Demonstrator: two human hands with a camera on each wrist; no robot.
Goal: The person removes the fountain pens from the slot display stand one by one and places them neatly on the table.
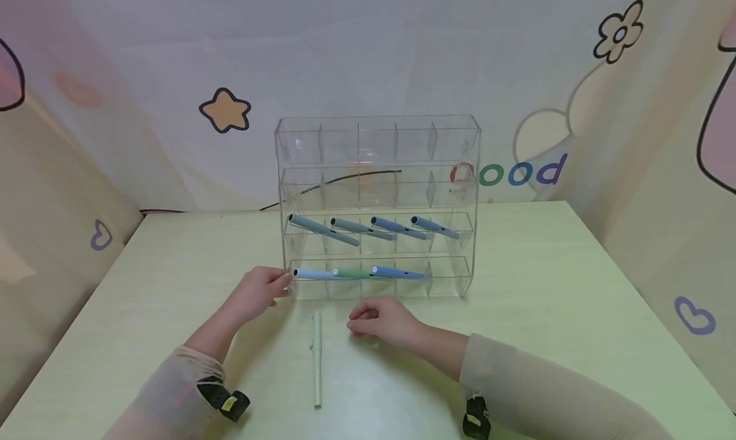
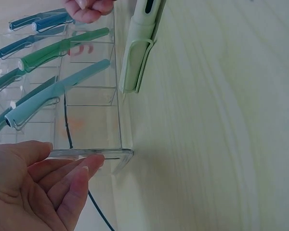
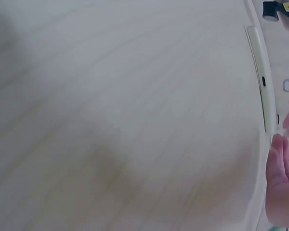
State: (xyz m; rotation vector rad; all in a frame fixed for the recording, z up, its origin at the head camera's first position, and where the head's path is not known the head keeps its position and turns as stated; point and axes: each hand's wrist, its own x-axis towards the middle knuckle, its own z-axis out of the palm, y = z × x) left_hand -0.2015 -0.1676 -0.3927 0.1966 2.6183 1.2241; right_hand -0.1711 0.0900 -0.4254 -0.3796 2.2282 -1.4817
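Note:
A clear acrylic rack point(image 1: 378, 251) with several tiers of compartments stands on the table. Its bottom tier holds a light blue pen point(image 1: 310, 274), a green pen point(image 1: 351, 273) and a blue pen point(image 1: 397, 273); several more blue-toned pens lean in the tier above. My left hand point(image 1: 261, 293) pinches the rack's lower left edge between thumb and fingers, seen closely in the left wrist view point(image 2: 53, 183). Loosely curled and holding nothing, my right hand point(image 1: 388, 322) is just in front of the rack. Between the hands a pale green pen point(image 1: 317, 363) lies on the table, cap end toward the rack.
The light wooden table point(image 1: 546, 338) extends to both sides of the rack. A printed cloth backdrop point(image 1: 374, 57) hangs close behind and along the sides. Each sleeve carries a small black wrist camera point(image 1: 232, 404).

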